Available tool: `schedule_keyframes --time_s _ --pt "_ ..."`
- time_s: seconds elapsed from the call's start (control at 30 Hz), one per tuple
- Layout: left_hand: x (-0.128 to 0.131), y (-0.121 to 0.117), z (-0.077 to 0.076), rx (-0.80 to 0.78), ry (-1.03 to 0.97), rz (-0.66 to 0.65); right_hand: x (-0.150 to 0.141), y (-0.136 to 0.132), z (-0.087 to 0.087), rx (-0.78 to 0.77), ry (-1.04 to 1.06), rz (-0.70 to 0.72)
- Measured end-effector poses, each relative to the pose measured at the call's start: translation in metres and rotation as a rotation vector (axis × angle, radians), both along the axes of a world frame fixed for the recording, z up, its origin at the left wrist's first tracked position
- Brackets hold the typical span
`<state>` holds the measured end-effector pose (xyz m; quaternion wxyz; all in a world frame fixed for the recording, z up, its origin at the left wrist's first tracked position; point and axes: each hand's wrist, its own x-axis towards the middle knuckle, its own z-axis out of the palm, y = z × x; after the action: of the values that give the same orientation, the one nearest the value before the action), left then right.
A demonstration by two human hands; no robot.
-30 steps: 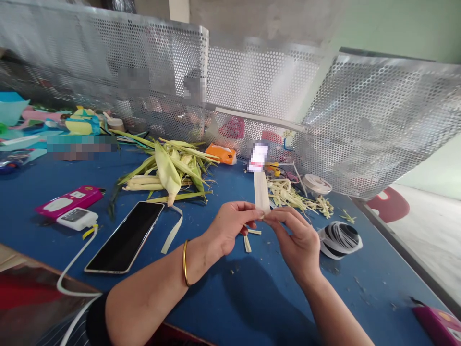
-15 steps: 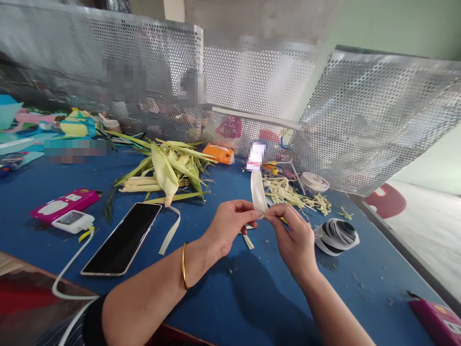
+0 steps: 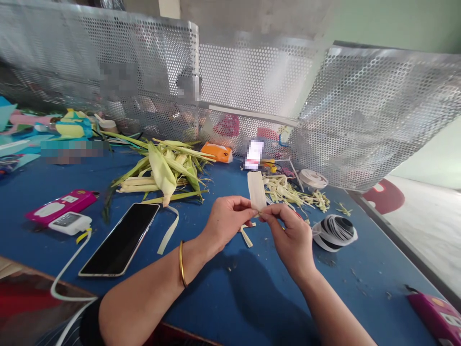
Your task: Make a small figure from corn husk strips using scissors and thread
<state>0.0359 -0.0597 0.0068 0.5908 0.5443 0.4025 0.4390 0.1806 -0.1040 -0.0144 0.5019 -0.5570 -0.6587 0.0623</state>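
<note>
A pale strip of corn husk [image 3: 257, 190] stands upright between my hands, its broad flat side facing me. My left hand [image 3: 230, 218] pinches its lower end between thumb and fingers. From the other side my right hand [image 3: 288, 230] pinches the same end, the fingertips of both hands nearly touching. Below my left fingers a narrow husk strip [image 3: 247, 238] shows against the blue table [image 3: 212, 298]; whether it is loose or held I cannot tell. A pile of green corn husks [image 3: 162, 173] lies beyond my left hand, and shredded husk pieces [image 3: 288, 192] lie beyond my right.
A large phone [image 3: 120, 240] and a magenta power bank [image 3: 61, 206] with a white cable lie at left. A black-and-white yarn ball [image 3: 334, 234] sits at right, near a tape roll [image 3: 313, 179]. Behind stand an orange packet [image 3: 217, 152], a lit phone [image 3: 254, 154] and perforated metal panels [image 3: 252, 72].
The husk strip has turned so that its wide face shows more. Both hands keep their pinch at its lower end. The whole view has shifted slightly.
</note>
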Motion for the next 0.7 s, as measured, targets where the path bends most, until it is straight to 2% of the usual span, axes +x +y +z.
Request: schedule_keyframes --time_s 0.2,0.43,0.7 --pt "-0.0008 0.0009 -0.0048 0.074 0.065 -0.018 -0.0013 -0.0005 0.0013 -0.009 -0.022 -0.033" --pt "-0.0016 0.0014 -0.0044 0.062 0.079 -0.069 -0.0011 0.0001 -0.0008 -0.059 0.184 -0.019" --pt "0.0011 -0.0013 -0.0062 0.087 0.056 -0.101 0.0007 0.0006 0.0016 -0.1 0.212 -0.037"
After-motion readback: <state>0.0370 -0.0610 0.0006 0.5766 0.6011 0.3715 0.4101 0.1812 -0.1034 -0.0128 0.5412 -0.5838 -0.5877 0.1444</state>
